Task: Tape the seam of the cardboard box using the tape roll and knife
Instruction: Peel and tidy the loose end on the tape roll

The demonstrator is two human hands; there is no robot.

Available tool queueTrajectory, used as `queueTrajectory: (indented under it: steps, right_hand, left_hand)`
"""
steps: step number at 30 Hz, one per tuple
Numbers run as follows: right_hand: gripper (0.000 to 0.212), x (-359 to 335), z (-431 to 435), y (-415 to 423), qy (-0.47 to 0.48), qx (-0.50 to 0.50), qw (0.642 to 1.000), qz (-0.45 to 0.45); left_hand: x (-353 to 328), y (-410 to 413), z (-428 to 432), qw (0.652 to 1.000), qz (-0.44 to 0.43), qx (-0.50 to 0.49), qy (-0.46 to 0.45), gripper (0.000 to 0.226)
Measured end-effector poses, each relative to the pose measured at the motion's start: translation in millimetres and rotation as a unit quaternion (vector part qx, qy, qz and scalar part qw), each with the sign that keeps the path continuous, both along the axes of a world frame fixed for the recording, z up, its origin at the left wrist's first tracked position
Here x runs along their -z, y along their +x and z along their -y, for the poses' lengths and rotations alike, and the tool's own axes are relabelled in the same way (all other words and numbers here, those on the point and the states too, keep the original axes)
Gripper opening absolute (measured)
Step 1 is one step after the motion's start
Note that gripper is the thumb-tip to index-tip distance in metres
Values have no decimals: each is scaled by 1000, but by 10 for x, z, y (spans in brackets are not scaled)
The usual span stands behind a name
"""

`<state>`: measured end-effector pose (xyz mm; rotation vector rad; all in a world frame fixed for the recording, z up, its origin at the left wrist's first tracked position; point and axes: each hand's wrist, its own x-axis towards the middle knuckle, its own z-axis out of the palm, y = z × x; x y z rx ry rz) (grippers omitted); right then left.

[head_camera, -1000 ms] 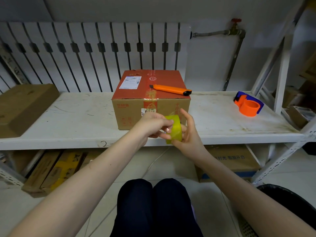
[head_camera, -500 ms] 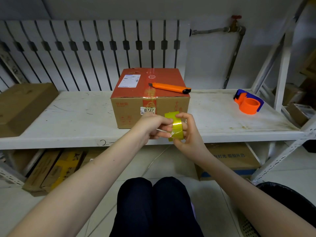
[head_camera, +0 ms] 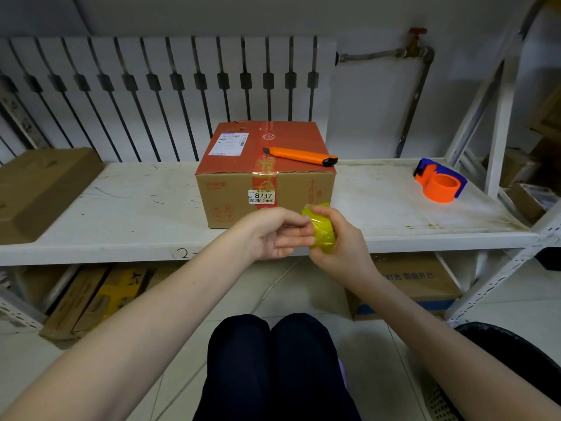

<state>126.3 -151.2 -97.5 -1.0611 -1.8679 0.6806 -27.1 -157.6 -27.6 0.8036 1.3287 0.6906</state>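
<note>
**Storeroom shelf — tape roll in hand, box seam untaped by this roll**

White metal shelf [head_camera: 121, 214], scuffed and marked, against a wall with a white slatted radiator cover [head_camera: 170, 95] and a pipe with a red-handled tap [head_camera: 417, 45] to the right. Cardboard box [head_camera: 267, 174] stands near the middle of the shelf, red top, brown front with a white label reading 8737; a strip of glossy tape already runs down its centre seam. Orange knife [head_camera: 300, 155] lies flat on the box top, towards its right edge, black end just overhanging. Orange-and-blue tape dispenser [head_camera: 440, 185] sits well apart on the shelf's right end. A plain brown carton [head_camera: 39, 189] occupies the left end. More cartons below the shelf; a dark bin [head_camera: 522, 354] at lower right.

Person seated, knees in dark trousers [head_camera: 273, 366] below the hands.

Tape roll [head_camera: 321, 230] — yellow, held in front of the box's lower right corner, off the shelf edge, not touching the box. Right hand [head_camera: 343, 244] is wrapped around the roll, thumb over its top. Left hand [head_camera: 273, 232] is loosely curled, fingertips pinched against the roll's left face; whether they hold a tape end cannot be made out.
</note>
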Motion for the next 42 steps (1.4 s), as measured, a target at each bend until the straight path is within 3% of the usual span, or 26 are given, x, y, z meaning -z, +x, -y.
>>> queueTrajectory:
  steps: [4, 9, 19, 25, 27, 29, 32, 35, 39, 42]
  right_hand:
    - [59, -22, 5, 8, 3, 19, 1000, 3]
    - [59, -47, -24, 58, -27, 25, 999, -23]
    - [62, -30, -85, 65, -52, 40, 998, -16]
    - [60, -4, -107, 45, -73, 57, 995, -20]
    - [61, 9, -107, 63, -83, 56, 995, -18]
    - [61, -1, -103, 74, -88, 49, 995, -15]
    - [61, -46, -110, 85, -88, 46, 995, -19]
    - [64, -63, -128, 120, -98, 41, 994, -24]
    - [61, -64, -119, 131, -100, 18, 994, -37]
    - [59, -74, -116, 136, -94, 10, 994, -51]
  left_hand:
    - [44, -4, 65, 986, 146, -56, -54, 11]
    - [14, 11, 115, 969, 210, -116, -57, 15]
    - [-110, 120, 216, 966, 201, -163, 4, 10]
    - [-103, 148, 194, 953, 206, -211, 71, 38]
    - [-53, 177, 191, 960, 119, -207, 148, 39]
    - [19, 228, 215, 941, -28, -196, 275, 36]
    - [96, 296, 265, 896, -46, -203, 392, 35]
    - [171, 213, 179, 866, -96, -152, 467, 45]
    - [213, 148, 71, 785, -328, 63, 522, 57]
    - [181, 143, 49, 742, -393, 72, 539, 47]
